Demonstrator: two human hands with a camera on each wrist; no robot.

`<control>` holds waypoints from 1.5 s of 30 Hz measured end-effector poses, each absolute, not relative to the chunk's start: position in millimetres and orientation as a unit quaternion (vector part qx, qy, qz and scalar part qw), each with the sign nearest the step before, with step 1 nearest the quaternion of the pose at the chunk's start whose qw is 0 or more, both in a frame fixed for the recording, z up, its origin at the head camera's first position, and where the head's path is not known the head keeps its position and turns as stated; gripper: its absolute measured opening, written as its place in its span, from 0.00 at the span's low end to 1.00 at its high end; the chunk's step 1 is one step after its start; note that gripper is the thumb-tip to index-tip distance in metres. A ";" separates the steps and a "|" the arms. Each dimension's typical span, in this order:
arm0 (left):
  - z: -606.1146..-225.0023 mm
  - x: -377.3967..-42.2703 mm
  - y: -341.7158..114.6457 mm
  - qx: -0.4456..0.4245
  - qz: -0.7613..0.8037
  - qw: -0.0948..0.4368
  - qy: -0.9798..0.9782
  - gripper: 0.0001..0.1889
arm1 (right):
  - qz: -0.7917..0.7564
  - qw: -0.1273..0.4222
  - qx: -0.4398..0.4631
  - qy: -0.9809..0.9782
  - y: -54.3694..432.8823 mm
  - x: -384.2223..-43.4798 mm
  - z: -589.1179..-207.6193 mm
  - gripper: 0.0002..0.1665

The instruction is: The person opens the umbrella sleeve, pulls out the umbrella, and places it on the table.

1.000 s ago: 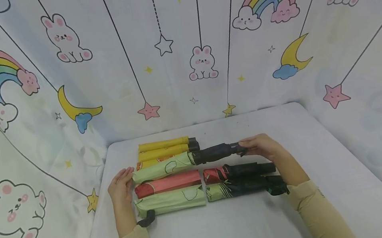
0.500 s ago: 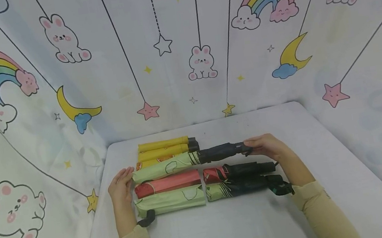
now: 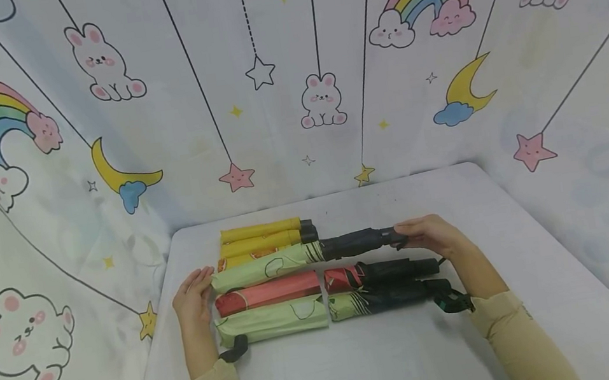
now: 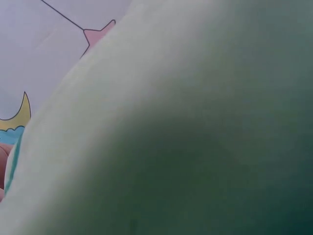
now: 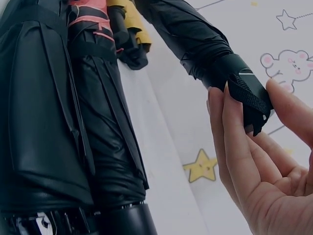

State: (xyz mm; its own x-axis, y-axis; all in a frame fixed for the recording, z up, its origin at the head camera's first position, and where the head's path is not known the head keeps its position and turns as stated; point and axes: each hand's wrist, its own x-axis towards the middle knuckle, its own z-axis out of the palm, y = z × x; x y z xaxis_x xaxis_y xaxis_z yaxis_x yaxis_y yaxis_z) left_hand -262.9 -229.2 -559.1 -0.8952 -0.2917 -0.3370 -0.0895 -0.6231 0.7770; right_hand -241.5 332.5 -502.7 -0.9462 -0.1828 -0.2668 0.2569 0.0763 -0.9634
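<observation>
A folded umbrella (image 3: 352, 243), black with a striped light green part, sticks out of a light green umbrella sleeve (image 3: 257, 270). At the sleeve's far left end my left hand (image 3: 194, 294) grips it. My right hand (image 3: 429, 236) pinches the umbrella's black handle, whose wrist strap (image 5: 249, 95) shows in the right wrist view. The umbrella is held above a red sleeve (image 3: 277, 292) and a red and black folded umbrella (image 3: 385, 272). Nearest the person lie another light green sleeve (image 3: 275, 321) and another green and black folded umbrella (image 3: 391, 298). A blurred pale surface fills most of the left wrist view.
Several yellow folded umbrellas (image 3: 262, 242) with black ends lie behind, partly hidden by the held sleeve. A black strap (image 3: 235, 349) lies beside my left wrist. The white-covered table (image 3: 373, 360) meets a printed cloth backdrop (image 3: 286, 141) at the back and sides.
My right hand has moved right with the umbrella handle, and more of the umbrella's striped part shows outside the sleeve. My left hand has stayed in place.
</observation>
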 end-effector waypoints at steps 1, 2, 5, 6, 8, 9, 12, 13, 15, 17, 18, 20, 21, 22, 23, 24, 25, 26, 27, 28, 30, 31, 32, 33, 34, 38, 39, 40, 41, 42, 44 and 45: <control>-559.1 -263.1 -229.0 0.221 -0.873 0.058 -0.431 0.29 | -0.679 0.164 0.025 0.715 333.3 -241.1 -502.6 0.29; -559.4 -263.3 -229.1 0.220 -0.872 0.058 -0.433 0.29 | -0.680 0.164 0.026 0.715 334.1 -240.7 -502.7 0.29; -560.2 -263.4 -229.4 0.221 -0.873 0.059 -0.430 0.30 | -0.682 0.166 0.033 0.711 337.2 -239.9 -503.4 0.30; -560.7 -263.5 -229.6 0.221 -0.874 0.058 -0.429 0.30 | -0.682 0.167 0.031 0.711 338.6 -239.6 -503.7 0.30; -560.6 -263.0 -229.9 0.220 -0.874 0.057 -0.429 0.30 | -0.683 0.166 0.031 0.711 341.2 -239.2 -504.8 0.31; -560.5 -262.7 -230.0 0.220 -0.874 0.057 -0.430 0.30 | -0.684 0.165 0.034 0.710 342.2 -238.9 -505.1 0.31; -559.5 -262.3 -229.7 0.223 -0.873 0.057 -0.430 0.29 | -0.682 0.163 0.032 0.712 345.4 -238.0 -506.0 0.30; -559.0 -262.0 -229.5 0.223 -0.872 0.057 -0.431 0.29 | -0.682 0.162 0.035 0.712 346.3 -237.8 -506.5 0.30; -558.2 -261.7 -229.4 0.223 -0.871 0.057 -0.435 0.30 | -0.681 0.161 0.036 0.714 348.5 -237.2 -506.8 0.28; -557.7 -261.6 -229.3 0.223 -0.871 0.056 -0.435 0.30 | -0.678 0.161 0.036 0.716 350.7 -236.7 -507.6 0.27; -557.9 -261.8 -229.4 0.223 -0.870 0.056 -0.436 0.30 | -0.676 0.161 0.038 0.718 351.9 -236.3 -507.9 0.27; -557.9 -261.7 -229.6 0.222 -0.870 0.055 -0.437 0.30 | -0.673 0.165 0.035 0.720 353.8 -235.2 -508.1 0.27; -558.1 -261.9 -229.8 0.222 -0.871 0.054 -0.435 0.30 | -0.670 0.167 0.034 0.722 354.7 -234.7 -508.4 0.27; -558.2 -262.0 -229.8 0.223 -0.872 0.054 -0.432 0.30 | -0.670 0.167 0.035 0.722 355.6 -234.2 -508.9 0.27; -558.3 -262.2 -229.9 0.224 -0.873 0.053 -0.430 0.30 | -0.670 0.168 0.035 0.722 356.5 -233.7 -509.4 0.28; -558.5 -262.3 -229.9 0.224 -0.874 0.052 -0.429 0.29 | -0.670 0.169 0.035 0.722 357.5 -233.2 -510.0 0.28; -558.5 -262.3 -229.9 0.224 -0.874 0.052 -0.428 0.29 | -0.671 0.169 0.037 0.721 358.2 -232.9 -510.8 0.27; -558.6 -262.3 -230.0 0.225 -0.875 0.052 -0.426 0.28 | -0.670 0.169 0.035 0.722 359.1 -232.5 -511.6 0.27; -558.8 -262.5 -229.9 0.226 -0.876 0.051 -0.424 0.28 | -0.670 0.169 0.034 0.722 360.1 -232.3 -512.4 0.28; -558.8 -262.5 -229.9 0.227 -0.876 0.051 -0.423 0.27 | -0.669 0.169 0.031 0.723 361.0 -232.0 -512.9 0.28; -558.9 -262.5 -229.8 0.227 -0.875 0.050 -0.424 0.27 | -0.674 0.166 0.032 0.719 361.9 -231.4 -513.5 0.27; -558.7 -262.4 -229.6 0.228 -0.876 0.049 -0.423 0.28 | -0.677 0.165 0.031 0.717 362.4 -231.1 -513.6 0.27; -558.5 -262.3 -229.5 0.228 -0.875 0.049 -0.423 0.28 | -0.677 0.165 0.028 0.716 363.1 -230.7 -513.7 0.27; -558.4 -262.4 -229.4 0.228 -0.875 0.049 -0.425 0.28 | -0.681 0.165 0.029 0.713 363.5 -230.4 -513.8 0.27; -558.2 -262.4 -229.2 0.227 -0.874 0.048 -0.426 0.29 | -0.684 0.163 0.030 0.710 363.9 -229.9 -514.0 0.26; -557.7 -262.5 -228.9 0.227 -0.873 0.047 -0.430 0.29 | -0.692 0.164 0.028 0.702 365.8 -227.5 -514.2 0.24; -557.7 -262.5 -228.8 0.228 -0.874 0.047 -0.427 0.29 | -0.694 0.164 0.027 0.700 366.1 -226.9 -514.2 0.23; -557.7 -262.6 -228.8 0.228 -0.874 0.047 -0.426 0.29 | -0.695 0.164 0.026 0.700 366.5 -226.4 -514.0 0.23; -557.8 -262.8 -228.9 0.228 -0.875 0.047 -0.425 0.29 | -0.694 0.165 0.024 0.701 367.0 -225.9 -514.0 0.24; -557.8 -262.8 -229.0 0.227 -0.875 0.047 -0.425 0.28 | -0.695 0.164 0.025 0.700 367.4 -225.6 -514.0 0.24; -557.9 -262.9 -229.2 0.227 -0.876 0.047 -0.423 0.27 | -0.693 0.163 0.025 0.702 368.9 -224.9 -514.4 0.26; -557.8 -263.1 -229.2 0.228 -0.877 0.048 -0.420 0.27 | -0.691 0.164 0.022 0.704 370.0 -224.7 -514.9 0.26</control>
